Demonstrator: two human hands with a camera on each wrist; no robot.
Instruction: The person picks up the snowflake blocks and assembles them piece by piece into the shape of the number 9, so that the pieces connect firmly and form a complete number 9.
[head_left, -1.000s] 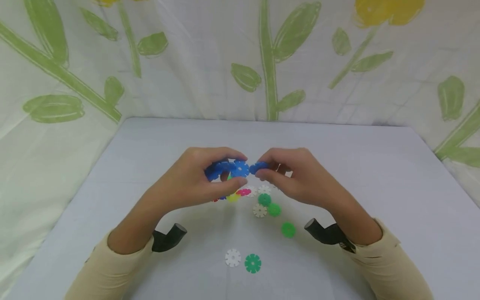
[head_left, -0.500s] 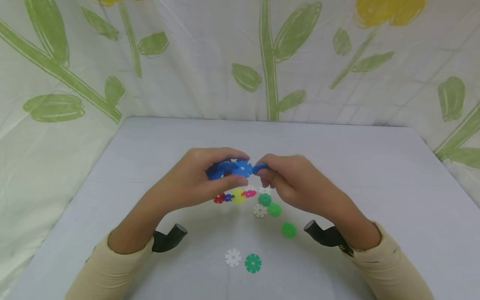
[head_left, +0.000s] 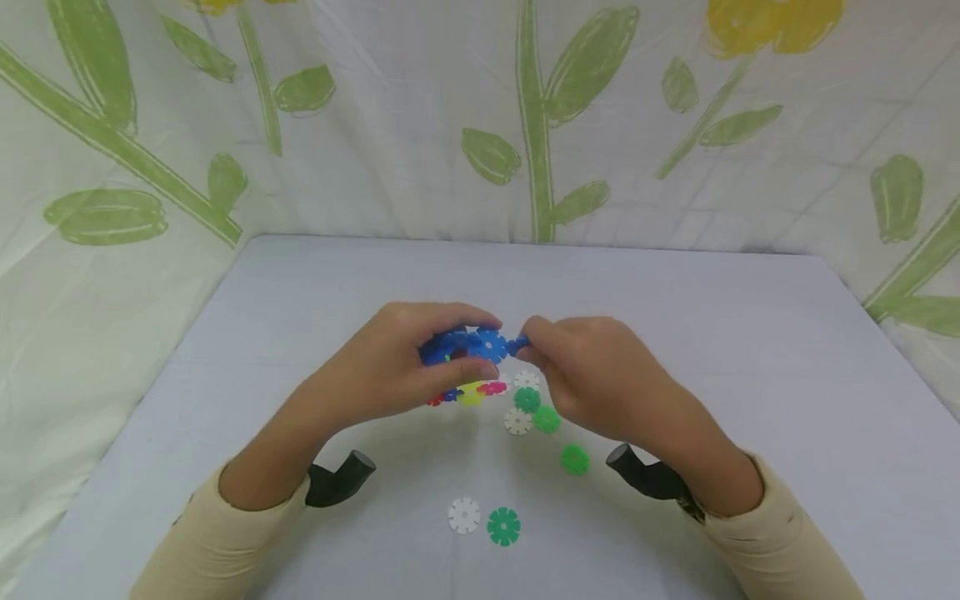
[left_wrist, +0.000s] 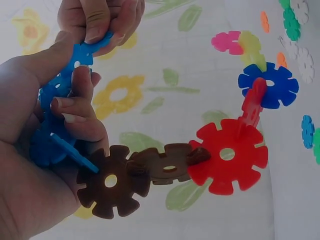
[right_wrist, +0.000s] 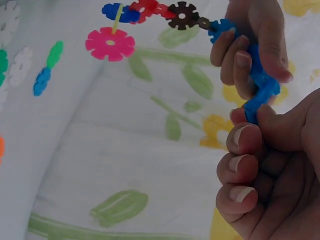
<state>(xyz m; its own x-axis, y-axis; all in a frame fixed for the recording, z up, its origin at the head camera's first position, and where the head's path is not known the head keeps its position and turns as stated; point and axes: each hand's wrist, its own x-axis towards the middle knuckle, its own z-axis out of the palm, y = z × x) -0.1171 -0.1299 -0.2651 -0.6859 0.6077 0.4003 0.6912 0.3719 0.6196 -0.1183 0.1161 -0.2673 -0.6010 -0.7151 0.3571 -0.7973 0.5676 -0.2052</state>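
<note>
From my remote station I record the left hand [head_left: 397,354] curled round a run of linked blue discs [head_left: 491,345], thumb and fingers on either side. The right hand [head_left: 600,362] pinches the blue end disc [head_left: 516,346] between thumb and index finger, other fingers folded in. The end disc meets the run in the gap between the two hands; I cannot tell how deep its slot sits.

The chain is held above the middle of the table [head_left: 712,333]. Beyond the left hand I trace, in order, two brown discs [left_wrist: 112,195], two red discs [left_wrist: 215,170], a dark blue disc [left_wrist: 285,95], a yellow disc [left_wrist: 251,52] and a pink disc [right_wrist: 97,45].

Loose on the table, near side, I note a white disc [head_left: 456,518] just left of a green disc [head_left: 497,530]. Farther and to the right lies a bright green disc [head_left: 575,467]. A small group of white and green pieces [head_left: 546,419] lies beyond it.
</note>
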